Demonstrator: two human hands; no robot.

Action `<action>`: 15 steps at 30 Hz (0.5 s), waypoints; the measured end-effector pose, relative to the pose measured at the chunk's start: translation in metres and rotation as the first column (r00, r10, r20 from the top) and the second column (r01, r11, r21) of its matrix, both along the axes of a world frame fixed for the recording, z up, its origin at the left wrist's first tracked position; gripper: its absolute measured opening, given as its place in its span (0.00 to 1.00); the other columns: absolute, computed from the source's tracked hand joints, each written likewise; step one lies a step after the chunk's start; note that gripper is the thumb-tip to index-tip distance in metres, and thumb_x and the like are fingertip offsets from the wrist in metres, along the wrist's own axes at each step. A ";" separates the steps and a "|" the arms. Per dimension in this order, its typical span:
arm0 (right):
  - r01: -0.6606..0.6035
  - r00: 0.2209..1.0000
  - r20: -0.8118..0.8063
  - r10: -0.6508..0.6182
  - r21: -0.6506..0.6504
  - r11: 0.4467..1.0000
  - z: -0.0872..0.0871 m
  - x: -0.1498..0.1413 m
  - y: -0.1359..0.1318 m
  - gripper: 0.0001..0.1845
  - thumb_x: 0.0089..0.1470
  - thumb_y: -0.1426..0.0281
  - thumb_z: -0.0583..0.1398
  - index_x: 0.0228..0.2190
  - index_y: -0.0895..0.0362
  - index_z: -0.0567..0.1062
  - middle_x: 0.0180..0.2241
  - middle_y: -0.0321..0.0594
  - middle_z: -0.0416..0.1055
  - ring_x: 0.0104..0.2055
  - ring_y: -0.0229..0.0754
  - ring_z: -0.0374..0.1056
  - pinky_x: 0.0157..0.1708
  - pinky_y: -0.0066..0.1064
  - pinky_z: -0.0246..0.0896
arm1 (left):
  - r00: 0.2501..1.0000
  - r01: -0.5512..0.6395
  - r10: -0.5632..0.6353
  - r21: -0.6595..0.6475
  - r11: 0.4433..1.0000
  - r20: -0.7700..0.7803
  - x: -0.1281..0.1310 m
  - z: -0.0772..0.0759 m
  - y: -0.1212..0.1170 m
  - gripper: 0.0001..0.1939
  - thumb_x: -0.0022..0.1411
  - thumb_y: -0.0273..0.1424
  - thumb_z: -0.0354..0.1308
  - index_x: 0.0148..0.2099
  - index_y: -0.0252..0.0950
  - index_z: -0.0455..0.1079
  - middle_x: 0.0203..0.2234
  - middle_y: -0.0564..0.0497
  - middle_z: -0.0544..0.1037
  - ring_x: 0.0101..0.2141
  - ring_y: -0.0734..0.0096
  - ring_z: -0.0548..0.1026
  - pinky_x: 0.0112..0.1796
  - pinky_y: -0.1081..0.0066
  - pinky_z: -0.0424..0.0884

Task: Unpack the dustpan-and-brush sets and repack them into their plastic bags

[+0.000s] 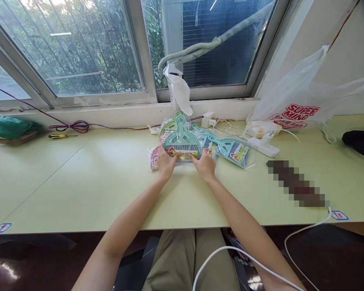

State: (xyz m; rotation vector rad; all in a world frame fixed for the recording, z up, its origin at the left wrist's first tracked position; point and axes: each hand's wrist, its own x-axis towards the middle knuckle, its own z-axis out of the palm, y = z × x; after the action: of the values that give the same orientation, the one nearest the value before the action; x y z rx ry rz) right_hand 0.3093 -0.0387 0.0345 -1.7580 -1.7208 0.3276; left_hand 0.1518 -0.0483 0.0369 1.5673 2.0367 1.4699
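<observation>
A window (100,48) spans the background beyond the left hand (166,162) and right hand (205,163), and the pale green worktop (94,186) spreads beneath them and out to both sides. Far off to the right of the right hand, a white plastic bag (291,97) with red print slumps near the wall; well out to the left of the left hand sits a dark green bundle (12,127). Directly between the hands is the green dustpan set (182,137) in clear wrapping, its looped handle pointing away from them. Both hands are clamped on its lower sides, one at each edge, thumbs turned inward across the near face and apart from each other; whether its lower edge touches the worktop cannot be told. Just right of the right hand lies a blue-green wrapped packet (235,152), and a pinkish packet (154,158) shows close against the left hand's outer side. Beyond that blue-green packet, farther right, is a white power strip (263,147); a small yellow-handled screwdriver (59,136) lies well left of the left hand.
</observation>
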 end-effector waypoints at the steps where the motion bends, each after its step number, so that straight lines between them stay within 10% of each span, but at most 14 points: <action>1: -0.001 1.000 0.001 0.001 0.000 1.000 0.000 0.000 0.000 0.38 0.55 0.47 0.55 0.56 0.62 0.64 0.36 0.58 0.75 0.41 0.60 0.71 0.37 0.40 0.57 | 1.000 0.002 -0.002 -0.005 1.000 -0.007 0.000 -0.001 0.001 0.45 0.50 0.42 0.67 0.65 0.36 0.51 0.60 0.36 0.62 0.61 0.47 0.60 0.56 0.55 0.59; 15: -0.018 1.000 -0.005 0.018 0.025 1.000 -0.003 0.009 0.008 0.32 0.60 0.52 0.51 0.56 0.62 0.65 0.36 0.58 0.74 0.40 0.60 0.70 0.36 0.41 0.56 | 0.994 0.107 -0.105 0.050 0.993 -0.034 -0.011 -0.003 0.009 0.36 0.57 0.33 0.62 0.65 0.40 0.55 0.57 0.43 0.69 0.56 0.53 0.66 0.54 0.59 0.62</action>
State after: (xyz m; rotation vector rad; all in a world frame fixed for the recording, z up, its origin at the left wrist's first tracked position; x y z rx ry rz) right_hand 0.3181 -0.0307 0.0312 -1.7233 -1.7310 0.3167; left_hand 0.1410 -0.0396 0.0343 1.7005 1.9137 1.4802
